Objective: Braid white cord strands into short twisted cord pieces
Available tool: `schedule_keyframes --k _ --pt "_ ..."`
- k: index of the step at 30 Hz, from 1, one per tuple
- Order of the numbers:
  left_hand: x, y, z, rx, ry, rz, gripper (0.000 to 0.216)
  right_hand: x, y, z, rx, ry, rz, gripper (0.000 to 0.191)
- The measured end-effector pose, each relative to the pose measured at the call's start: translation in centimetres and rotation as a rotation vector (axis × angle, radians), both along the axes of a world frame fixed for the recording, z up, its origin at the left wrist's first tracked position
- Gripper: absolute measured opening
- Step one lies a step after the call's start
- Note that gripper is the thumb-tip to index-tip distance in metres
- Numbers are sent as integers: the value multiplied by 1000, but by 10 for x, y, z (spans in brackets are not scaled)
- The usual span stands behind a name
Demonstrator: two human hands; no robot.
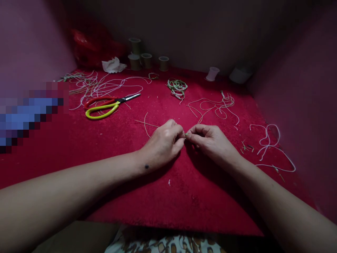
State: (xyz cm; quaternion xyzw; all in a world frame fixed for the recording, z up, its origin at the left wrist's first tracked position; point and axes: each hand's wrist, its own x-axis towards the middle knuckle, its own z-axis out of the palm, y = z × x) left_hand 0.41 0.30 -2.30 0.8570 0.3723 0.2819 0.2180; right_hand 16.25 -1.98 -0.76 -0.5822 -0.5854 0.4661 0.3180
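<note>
My left hand (168, 140) and my right hand (206, 136) meet over the middle of the red cloth, fingertips almost touching. Both are closed in a pinch on a thin green cord (186, 134), of which only a short bit shows between them. The rest of it is hidden by my fingers. Thin tan cord ends (146, 123) stick out on the cloth behind my left hand. Past that hand, to the left, lie scissors (116, 102) with one red and one yellow handle, blades pointing right. A coiled green-and-white braided cord (177, 88) rests farther back.
Loose pale cords (105, 86) tangle at the back left; more cords (218, 105) and a white cord (268, 144) lie on the right, near green clippings (246, 146). Several thread spools (163, 64), a crumpled tissue (113, 65) and a red plastic bag (92, 47) stand along the back wall.
</note>
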Motion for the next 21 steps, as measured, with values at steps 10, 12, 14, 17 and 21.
schedule_keyframes --k 10,12,14,17,21 --pt "-9 1 4 -115 -16 92 12 6 0 1 -31 14 2 16" --pt "-13 1 6 -112 11 80 12 8 1 1 -52 18 3 19" --pt "-15 1 7 -90 39 61 11 9 1 1 -54 6 6 21" --pt "-17 2 9 -61 69 51 10 11 2 -1 -26 3 25 22" --pt "-18 5 8 -35 93 60 9 14 4 -6 196 -78 82 21"
